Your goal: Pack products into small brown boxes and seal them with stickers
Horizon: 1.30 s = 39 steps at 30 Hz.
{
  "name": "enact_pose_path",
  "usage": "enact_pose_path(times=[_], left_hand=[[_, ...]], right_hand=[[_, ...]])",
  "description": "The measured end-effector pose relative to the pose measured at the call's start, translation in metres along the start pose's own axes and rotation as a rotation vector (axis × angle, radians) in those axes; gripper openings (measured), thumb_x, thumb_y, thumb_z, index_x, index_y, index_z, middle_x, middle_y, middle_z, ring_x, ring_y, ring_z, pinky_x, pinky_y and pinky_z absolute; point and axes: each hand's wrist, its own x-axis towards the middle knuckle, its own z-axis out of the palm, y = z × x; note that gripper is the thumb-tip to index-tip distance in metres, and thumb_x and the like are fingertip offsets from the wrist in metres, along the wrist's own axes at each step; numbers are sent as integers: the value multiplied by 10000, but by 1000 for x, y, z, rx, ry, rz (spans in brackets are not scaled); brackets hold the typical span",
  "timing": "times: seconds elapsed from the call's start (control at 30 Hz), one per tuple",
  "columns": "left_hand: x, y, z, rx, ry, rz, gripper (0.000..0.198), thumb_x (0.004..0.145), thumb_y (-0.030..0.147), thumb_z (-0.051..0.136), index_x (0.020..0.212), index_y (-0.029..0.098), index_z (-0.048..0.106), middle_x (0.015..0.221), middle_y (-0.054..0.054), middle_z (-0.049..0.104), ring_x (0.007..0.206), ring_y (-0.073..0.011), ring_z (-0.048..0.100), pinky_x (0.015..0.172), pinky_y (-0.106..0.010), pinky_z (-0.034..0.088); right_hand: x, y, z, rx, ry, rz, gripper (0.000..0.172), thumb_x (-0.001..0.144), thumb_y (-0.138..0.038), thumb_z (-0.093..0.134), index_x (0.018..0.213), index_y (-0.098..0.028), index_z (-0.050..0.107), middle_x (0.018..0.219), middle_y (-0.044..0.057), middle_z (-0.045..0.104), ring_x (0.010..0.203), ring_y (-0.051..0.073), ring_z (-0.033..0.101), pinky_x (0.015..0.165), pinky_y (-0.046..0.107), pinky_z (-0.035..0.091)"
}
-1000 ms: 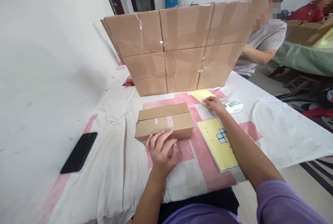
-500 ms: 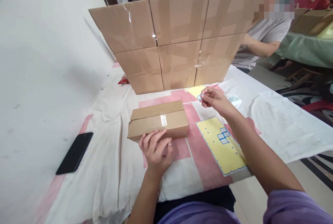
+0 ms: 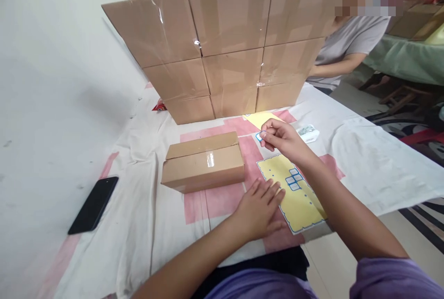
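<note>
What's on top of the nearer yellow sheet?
Four pale, blue-outlined squares and scattered blue dots show on the yellow sheet. The left hand covers part of its left edge and the right forearm hides part of its right side; anything beneath is hidden.

Over my feed, the low box (image 3: pixel 203 165) looks like matt cardboard, its strip of tape (image 3: pixel 210 158) clear, glossy plastic. The stacked boxes (image 3: pixel 233 70) are cardboard too, shiny in places. I make out a smooth paper sheet (image 3: pixel 296 204), wrinkled cloth on the table (image 3: pixel 360 165) and a smooth-faced phone (image 3: pixel 93 205).
</note>
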Motion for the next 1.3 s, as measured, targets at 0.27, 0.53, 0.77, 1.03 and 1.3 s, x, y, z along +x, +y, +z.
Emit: enact_pose_path(times=[0.27, 0.53, 0.77, 1.03, 1.3], left_hand=[[46, -14, 20, -98, 13, -417, 631, 956, 488, 525, 1435, 81, 473, 1575, -212, 425, 1491, -362, 349, 1200, -559, 321], [31, 2, -42, -750, 607, -606, 236, 925, 389, 625, 1085, 221, 581, 937, -22, 713, 826, -161, 670, 741, -294, 532], [28, -7, -54, -1146, 649, -538, 239, 988, 378, 556, 836, 200, 603, 716, 13, 645, 642, -100, 563, 610, -232, 443], [22, -20, -47, -1463, 593, -417, 266, 999, 362, 551, 804, 191, 611, 676, 23, 639, 561, -70, 493, 543, -216, 388], [16, -19, -46, -1485, 576, -390, 264, 1002, 357, 544, 799, 194, 594, 671, 21, 634, 583, -79, 523, 563, -219, 415]], right_hand=[[-1, 12, -8, 95, -12, -12, 261, 883, -370, 735, 861, -187, 549, 656, -13, 678, 471, 70, 478, 494, 218, 384], [-28, 33, -11, 189, -197, -163, 149, 884, -200, 729, 920, -189, 585, 716, -21, 655, 555, 79, 558, 487, 187, 417], [-30, 33, 3, 287, -389, -155, 157, 886, -139, 713, 871, -166, 559, 692, -26, 653, 562, 88, 634, 515, 183, 466], [-33, 34, 10, 297, -458, -39, 197, 928, -244, 702, 881, -168, 526, 664, -16, 673, 515, 74, 602, 492, 174, 445], [-34, 35, 14, 329, -504, 8, 194, 923, -256, 709, 908, -172, 535, 679, 8, 711, 516, 88, 632, 477, 174, 429]])
